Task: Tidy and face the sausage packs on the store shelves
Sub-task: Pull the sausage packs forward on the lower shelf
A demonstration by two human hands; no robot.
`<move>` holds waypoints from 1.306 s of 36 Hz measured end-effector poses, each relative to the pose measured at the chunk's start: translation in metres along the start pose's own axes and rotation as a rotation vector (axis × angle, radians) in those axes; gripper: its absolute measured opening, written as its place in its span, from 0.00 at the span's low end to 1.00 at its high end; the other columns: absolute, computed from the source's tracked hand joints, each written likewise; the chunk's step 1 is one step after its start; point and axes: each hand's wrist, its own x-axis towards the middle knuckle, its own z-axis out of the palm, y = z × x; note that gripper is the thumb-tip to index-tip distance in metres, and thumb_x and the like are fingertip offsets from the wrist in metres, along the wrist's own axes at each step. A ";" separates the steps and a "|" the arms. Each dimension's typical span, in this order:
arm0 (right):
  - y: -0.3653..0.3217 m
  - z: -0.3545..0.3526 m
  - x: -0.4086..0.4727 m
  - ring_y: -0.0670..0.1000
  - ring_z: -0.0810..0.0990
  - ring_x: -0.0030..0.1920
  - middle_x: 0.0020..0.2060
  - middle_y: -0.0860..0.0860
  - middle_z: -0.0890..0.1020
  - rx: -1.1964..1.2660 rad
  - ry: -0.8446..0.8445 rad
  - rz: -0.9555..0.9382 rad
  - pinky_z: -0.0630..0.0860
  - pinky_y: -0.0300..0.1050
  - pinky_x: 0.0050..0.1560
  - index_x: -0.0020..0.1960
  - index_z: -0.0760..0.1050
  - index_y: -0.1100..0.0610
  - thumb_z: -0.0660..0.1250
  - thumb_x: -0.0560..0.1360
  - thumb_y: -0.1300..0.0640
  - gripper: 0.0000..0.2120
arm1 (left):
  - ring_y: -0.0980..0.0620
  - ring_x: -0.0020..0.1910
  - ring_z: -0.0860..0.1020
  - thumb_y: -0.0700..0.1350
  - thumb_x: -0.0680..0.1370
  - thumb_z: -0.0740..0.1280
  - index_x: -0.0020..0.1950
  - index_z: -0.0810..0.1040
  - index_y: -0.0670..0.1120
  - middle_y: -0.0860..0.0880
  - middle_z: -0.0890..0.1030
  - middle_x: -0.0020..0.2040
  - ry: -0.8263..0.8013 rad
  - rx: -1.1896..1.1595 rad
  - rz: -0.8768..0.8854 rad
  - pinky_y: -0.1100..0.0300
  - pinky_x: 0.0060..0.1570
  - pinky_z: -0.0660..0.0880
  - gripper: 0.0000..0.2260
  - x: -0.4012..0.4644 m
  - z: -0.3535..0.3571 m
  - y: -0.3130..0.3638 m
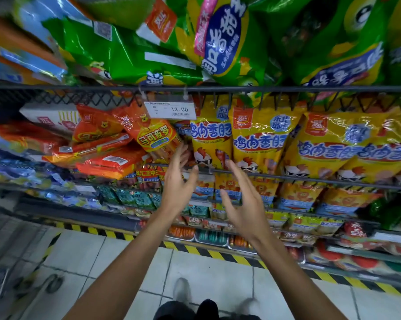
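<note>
Yellow chicken sausage packs (259, 139) stand upright in a row on the middle wire shelf (287, 175). To their left, orange sausage packs (153, 135) lie tilted and jumbled on one another. My left hand (180, 181) is raised in front of the shelf edge, fingers spread, its fingertips near the lowest tilted orange pack; whether they touch it I cannot tell. My right hand (241, 204) hovers open just below the leftmost yellow packs and holds nothing. Large green corn sausage bags (229, 42) fill the shelf above.
A price tag reading 12.00 (170, 109) hangs from the upper shelf rail. Lower shelves hold small orange lion packs (296, 195) and teal packets (135, 197). Yellow-black hazard tape (218, 252) edges the base. A trolley frame (8, 273) stands at the left on the tiled floor.
</note>
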 end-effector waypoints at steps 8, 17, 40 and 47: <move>-0.022 0.038 0.022 0.37 0.50 0.80 0.82 0.40 0.52 -0.057 0.022 0.206 0.53 0.32 0.77 0.84 0.47 0.48 0.67 0.82 0.49 0.39 | 0.49 0.73 0.73 0.42 0.85 0.64 0.83 0.59 0.46 0.50 0.73 0.74 -0.188 0.059 0.175 0.49 0.73 0.70 0.28 0.039 -0.010 -0.006; -0.033 0.075 0.029 0.44 0.52 0.82 0.83 0.44 0.52 -0.142 0.166 0.236 0.56 0.25 0.72 0.84 0.51 0.49 0.64 0.81 0.45 0.37 | 0.50 0.82 0.57 0.42 0.84 0.66 0.85 0.52 0.44 0.48 0.59 0.83 -0.384 0.030 0.271 0.61 0.79 0.55 0.33 0.052 -0.028 -0.030; -0.073 0.135 0.128 0.59 0.74 0.70 0.72 0.58 0.72 -0.169 0.053 0.074 0.74 0.56 0.67 0.81 0.58 0.59 0.61 0.85 0.58 0.27 | 0.66 0.78 0.61 0.50 0.84 0.65 0.85 0.41 0.59 0.58 0.49 0.85 -0.226 -0.114 0.179 0.69 0.72 0.62 0.38 0.008 -0.098 -0.088; -0.056 0.135 0.139 0.51 0.85 0.44 0.61 0.56 0.80 -0.327 0.133 0.118 0.81 0.46 0.47 0.74 0.70 0.56 0.61 0.85 0.51 0.19 | 0.61 0.83 0.49 0.49 0.84 0.64 0.84 0.38 0.62 0.62 0.48 0.85 -0.211 -0.176 0.113 0.55 0.79 0.53 0.39 0.014 -0.108 -0.088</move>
